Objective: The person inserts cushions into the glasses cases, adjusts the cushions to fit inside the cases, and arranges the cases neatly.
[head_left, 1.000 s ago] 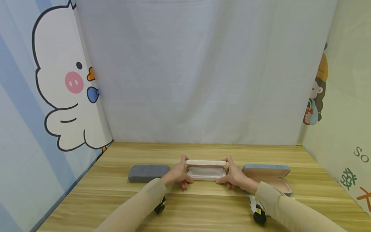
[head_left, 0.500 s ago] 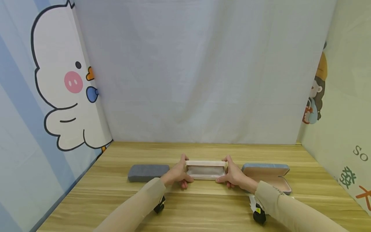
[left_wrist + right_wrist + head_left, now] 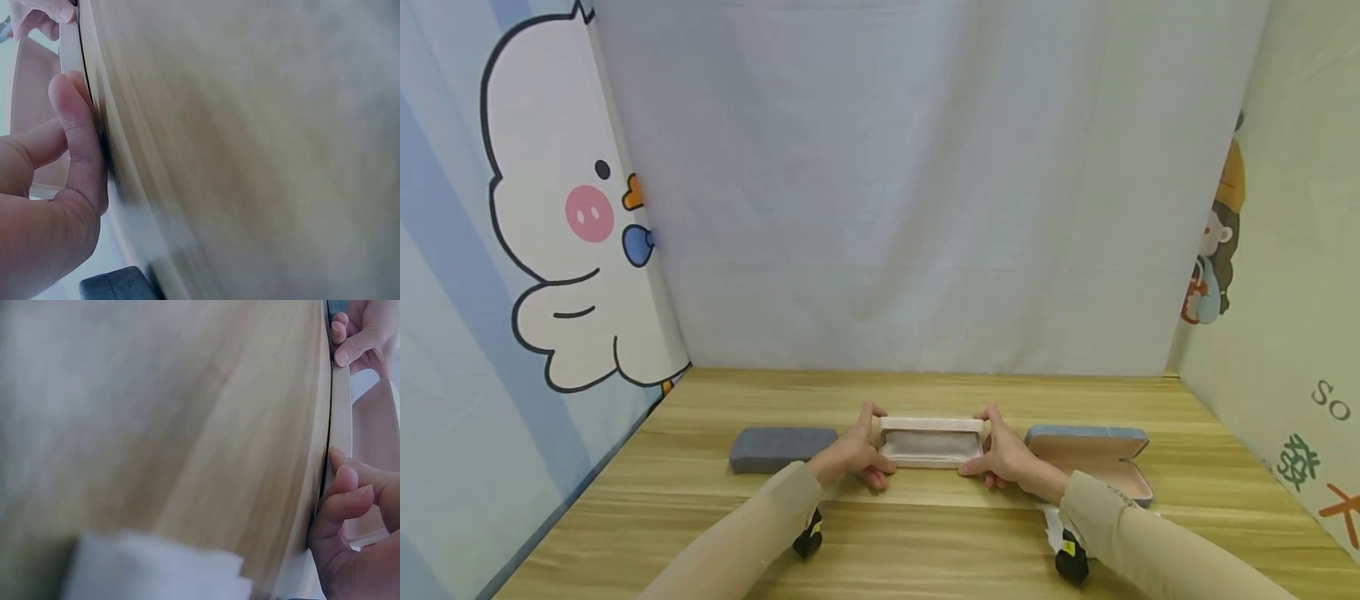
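A white glasses case (image 3: 932, 461) stands open in the middle of the table, its lid (image 3: 931, 424) tilted up at the back and a pale lining inside. My left hand (image 3: 852, 452) holds its left end, thumb by the front corner and fingers up beside the lid. At the opposite end my right hand (image 3: 1011, 458) grips in the same way. Both wrist views look along the white front wall; the pinkish lid lining (image 3: 37, 87) shows in the left one, and the right hand's fingers (image 3: 344, 509) lie against the case in the other.
On the left lies a closed grey glasses case (image 3: 782, 448). A blue glasses case (image 3: 1086, 432) with a peach lining stands open at the right, partly behind the right forearm. Cloth hangs behind the wooden table (image 3: 917, 542) and along both sides.
The left hand has shifted slightly left at its end of the white case. The right hand and the open lid look nearly the same.
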A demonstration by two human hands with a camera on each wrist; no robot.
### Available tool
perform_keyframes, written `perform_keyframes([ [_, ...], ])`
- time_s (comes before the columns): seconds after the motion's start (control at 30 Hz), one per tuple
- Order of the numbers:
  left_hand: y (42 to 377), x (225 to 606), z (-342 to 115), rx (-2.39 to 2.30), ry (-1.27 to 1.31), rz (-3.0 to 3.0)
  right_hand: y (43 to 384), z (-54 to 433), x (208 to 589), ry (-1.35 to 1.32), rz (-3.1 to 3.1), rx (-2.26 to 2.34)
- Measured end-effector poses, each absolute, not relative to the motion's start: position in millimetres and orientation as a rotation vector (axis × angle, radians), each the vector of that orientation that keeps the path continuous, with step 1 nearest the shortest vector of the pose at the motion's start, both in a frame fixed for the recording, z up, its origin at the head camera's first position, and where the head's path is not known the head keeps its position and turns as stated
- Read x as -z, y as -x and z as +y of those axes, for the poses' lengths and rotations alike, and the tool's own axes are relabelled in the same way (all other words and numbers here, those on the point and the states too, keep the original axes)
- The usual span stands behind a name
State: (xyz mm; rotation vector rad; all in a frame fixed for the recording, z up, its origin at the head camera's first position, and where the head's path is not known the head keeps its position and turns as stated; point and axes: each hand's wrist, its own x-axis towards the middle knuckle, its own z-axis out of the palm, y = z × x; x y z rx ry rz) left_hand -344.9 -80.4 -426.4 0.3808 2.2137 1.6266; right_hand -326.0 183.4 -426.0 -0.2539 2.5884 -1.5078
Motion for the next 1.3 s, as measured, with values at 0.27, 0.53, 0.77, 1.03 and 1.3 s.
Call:
perform_keyframes([
  [0.27, 344.6, 427.2, -83.3, -1.706, -0.334, 2.096, 327.2, 186.6, 426.5, 0.239, 2.514, 1.561],
  [0.53, 344.5, 426.8, -84.6, -1.710, -0.321, 2.072, 327.4, 189.4, 426.4, 0.249, 2.424, 1.628],
  [0.77, 342.6, 424.6, -85.8, -1.701, -0.328, 2.089, 327.0, 189.8, 428.6, 0.258, 2.447, 1.635],
  [1.03, 339.6, 423.4, -77.6, -1.662, -0.367, 2.150, 319.5, 191.3, 428.5, 0.298, 2.527, 1.575],
  [1.3, 325.7, 410.6, -69.2, -1.433, -0.501, 2.451, 309.3, 189.5, 418.0, 0.410, 2.599, 1.494],
])
